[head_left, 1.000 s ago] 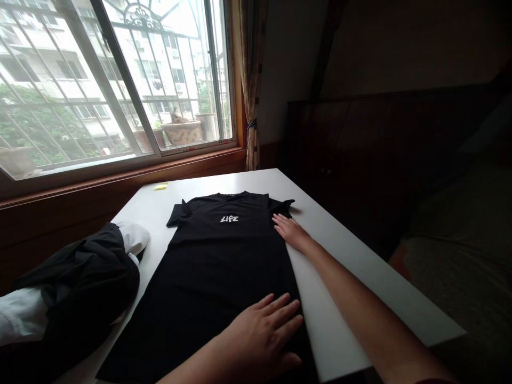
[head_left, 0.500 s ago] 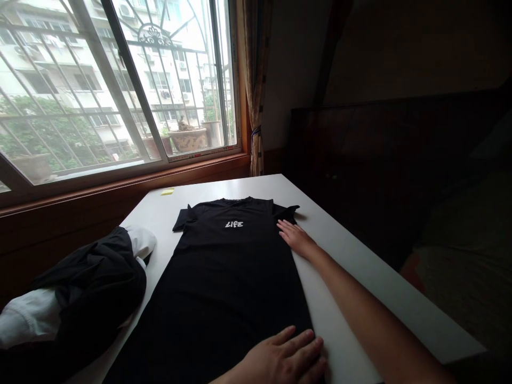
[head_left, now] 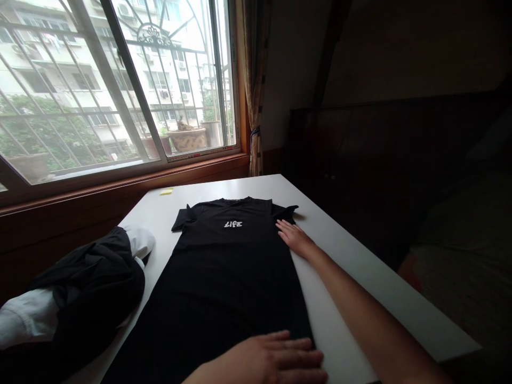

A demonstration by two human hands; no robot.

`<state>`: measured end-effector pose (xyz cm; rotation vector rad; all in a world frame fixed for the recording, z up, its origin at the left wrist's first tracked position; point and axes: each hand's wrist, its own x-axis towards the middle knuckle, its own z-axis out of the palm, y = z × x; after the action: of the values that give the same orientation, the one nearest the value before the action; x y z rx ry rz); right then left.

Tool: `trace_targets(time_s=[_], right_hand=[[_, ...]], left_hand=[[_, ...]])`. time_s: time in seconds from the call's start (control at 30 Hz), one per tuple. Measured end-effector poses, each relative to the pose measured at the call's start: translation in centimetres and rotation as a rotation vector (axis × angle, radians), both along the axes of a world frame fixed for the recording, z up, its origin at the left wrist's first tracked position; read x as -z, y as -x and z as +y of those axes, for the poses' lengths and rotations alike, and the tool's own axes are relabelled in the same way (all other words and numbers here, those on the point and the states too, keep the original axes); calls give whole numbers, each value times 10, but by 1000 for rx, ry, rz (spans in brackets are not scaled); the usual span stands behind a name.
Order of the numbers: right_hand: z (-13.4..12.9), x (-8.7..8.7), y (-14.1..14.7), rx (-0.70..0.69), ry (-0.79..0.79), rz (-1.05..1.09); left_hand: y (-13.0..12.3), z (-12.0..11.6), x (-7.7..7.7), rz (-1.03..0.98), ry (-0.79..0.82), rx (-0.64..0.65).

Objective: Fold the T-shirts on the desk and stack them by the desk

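Observation:
A black T-shirt lies spread out on the white table, its collar at the far end and small white lettering on the chest. My right hand rests on the shirt's right edge just below the sleeve, palm down with fingers stretched out. Nearer to me, my left hand is over the lower right part of the shirt, flat with its fingers extended to the right. The hem is outside the view, past the bottom edge.
A heap of black and white clothes sits at the table's left edge. Near the far left corner is a yellow slip of paper. Behind the table are a barred window and a tied curtain.
My left hand has turned slightly, its fingers now pointing more to the right across the cloth. My right hand stays at the shirt's edge below the sleeve.

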<state>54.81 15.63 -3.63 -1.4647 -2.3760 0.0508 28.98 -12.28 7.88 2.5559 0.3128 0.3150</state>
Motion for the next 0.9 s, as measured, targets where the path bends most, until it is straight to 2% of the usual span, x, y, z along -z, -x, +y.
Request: trace_targets(time_s=[0.07, 0.13, 0.27, 0.37, 0.47, 0.63, 0.77, 0.9], right_hand=[[-1, 0, 0, -5, 4, 7], [-2, -1, 0, -10, 7, 19], [-2, -3, 1, -18, 7, 52], [-2, -4, 0, -22, -1, 77], [-1, -3, -1, -26, -20, 121], [-2, 3, -1, -58, -86, 200], [-7, 7, -2, -23, -115, 160], [-11, 10, -4, 29, -126, 108]], left_hand=[[19, 12, -7, 45, -42, -221], [47, 31, -2, 103, -119, -471], [127, 76, 33, 198, -241, -829], [184, 94, 62, 221, -259, -1025], [217, 92, 84, 226, -291, -1059], [227, 82, 108, 288, -417, -1052], [227, 82, 115, 331, -458, -1053], [224, 76, 113, 343, -480, -1064]])
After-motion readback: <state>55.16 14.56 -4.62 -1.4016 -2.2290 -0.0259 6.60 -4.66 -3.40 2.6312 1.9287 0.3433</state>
